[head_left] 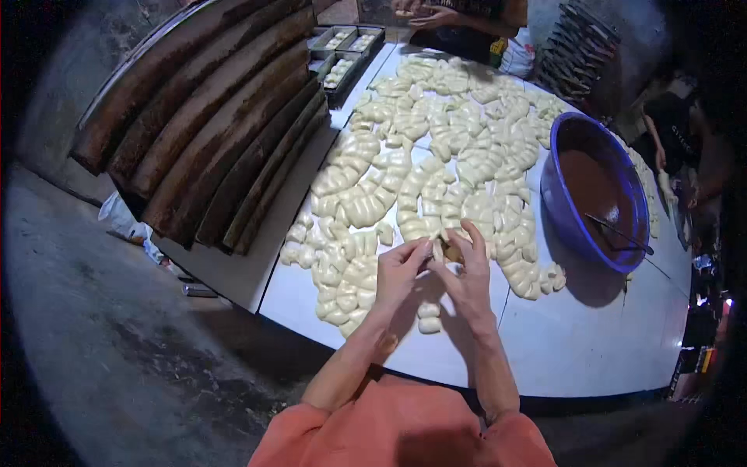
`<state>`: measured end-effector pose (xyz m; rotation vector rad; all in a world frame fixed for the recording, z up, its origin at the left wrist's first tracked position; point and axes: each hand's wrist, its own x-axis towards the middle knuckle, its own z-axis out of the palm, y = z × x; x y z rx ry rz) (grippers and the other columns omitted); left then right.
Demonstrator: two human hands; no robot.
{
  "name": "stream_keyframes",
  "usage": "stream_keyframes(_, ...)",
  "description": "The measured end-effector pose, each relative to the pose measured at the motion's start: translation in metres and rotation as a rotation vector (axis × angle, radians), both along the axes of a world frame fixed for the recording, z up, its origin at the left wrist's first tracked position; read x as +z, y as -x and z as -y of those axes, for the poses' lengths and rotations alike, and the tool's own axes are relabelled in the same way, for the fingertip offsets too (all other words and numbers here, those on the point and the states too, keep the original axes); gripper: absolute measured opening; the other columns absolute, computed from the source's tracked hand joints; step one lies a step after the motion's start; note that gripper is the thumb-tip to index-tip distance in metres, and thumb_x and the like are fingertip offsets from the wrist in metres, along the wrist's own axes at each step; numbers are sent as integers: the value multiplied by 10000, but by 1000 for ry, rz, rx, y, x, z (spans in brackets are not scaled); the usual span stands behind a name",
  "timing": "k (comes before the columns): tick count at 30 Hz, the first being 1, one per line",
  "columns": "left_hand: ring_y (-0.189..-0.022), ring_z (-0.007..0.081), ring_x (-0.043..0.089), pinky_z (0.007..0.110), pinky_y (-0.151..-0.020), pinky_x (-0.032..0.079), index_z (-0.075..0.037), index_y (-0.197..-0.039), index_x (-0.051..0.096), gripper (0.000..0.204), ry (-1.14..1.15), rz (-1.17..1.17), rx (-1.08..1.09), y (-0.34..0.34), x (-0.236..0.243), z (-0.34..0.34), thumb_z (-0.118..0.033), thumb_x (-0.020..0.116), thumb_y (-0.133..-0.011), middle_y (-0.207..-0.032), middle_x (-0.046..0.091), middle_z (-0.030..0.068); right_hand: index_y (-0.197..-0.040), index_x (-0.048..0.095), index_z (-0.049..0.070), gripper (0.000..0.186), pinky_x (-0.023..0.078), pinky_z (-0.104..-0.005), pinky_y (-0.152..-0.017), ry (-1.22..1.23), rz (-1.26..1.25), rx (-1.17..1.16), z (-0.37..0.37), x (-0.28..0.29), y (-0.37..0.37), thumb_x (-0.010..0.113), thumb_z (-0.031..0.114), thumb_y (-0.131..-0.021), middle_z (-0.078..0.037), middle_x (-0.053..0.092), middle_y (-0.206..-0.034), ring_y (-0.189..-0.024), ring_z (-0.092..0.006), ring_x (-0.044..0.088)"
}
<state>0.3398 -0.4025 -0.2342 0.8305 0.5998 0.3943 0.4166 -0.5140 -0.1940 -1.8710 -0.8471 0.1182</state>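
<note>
White table (591, 350), pale dough (366, 206) across it, left hand (398, 274) and right hand (468, 279) gripping one piece (437, 250), blue basin (557, 210) to the right.

Cream dough (366, 208), blue-purple basin (576, 131)

A white table (576, 350) filled the middle and right of the scene, thin seams crossing its top. Pale dough pieces (366, 206) covered much of it, packed in touching, ridged rows from the far end to the near left. A short dough strip (429, 317) lay close to the near edge. On the right stood a purple-blue bowl (560, 210) of brown filling. Along the left, a grey surface (247, 268) carried long, dark brown slabs (206, 105) set side by side.
</note>
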Motion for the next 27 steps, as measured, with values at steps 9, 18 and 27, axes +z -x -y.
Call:
stream_keyframes(9,-837,140,662,280,-744,556,38,-1153,665,330,-133,-29,-174,1,23,-18,-171,725,-904,-1019,692,98,-1160,662,-28,293,474,-264,-756,-206,-770,-106,0,9,16,675,115,-906,-76,630,-1081,-872,-139,610)
stream_keyframes(18,-927,158,680,305,-718,593,8,-1185,657,311,-188,-26,-280,18,25,-14,-149,695,-919,-1055,700,90,-1162,647,18,287,472,-305,-873,-248,-189,50,17,-29,15,687,51,-879,-100,613,-1154,-1002,-185,589)
stream_keyframes(27,-954,110,653,268,-729,578,4,-1215,645,270,-362,38,-398,31,21,14,-116,590,-980,-1131,672,66,-936,633,-7,137,508,-312,-697,-246,-84,-204,24,-43,23,716,95,-896,-85,662,-856,-741,-170,621)
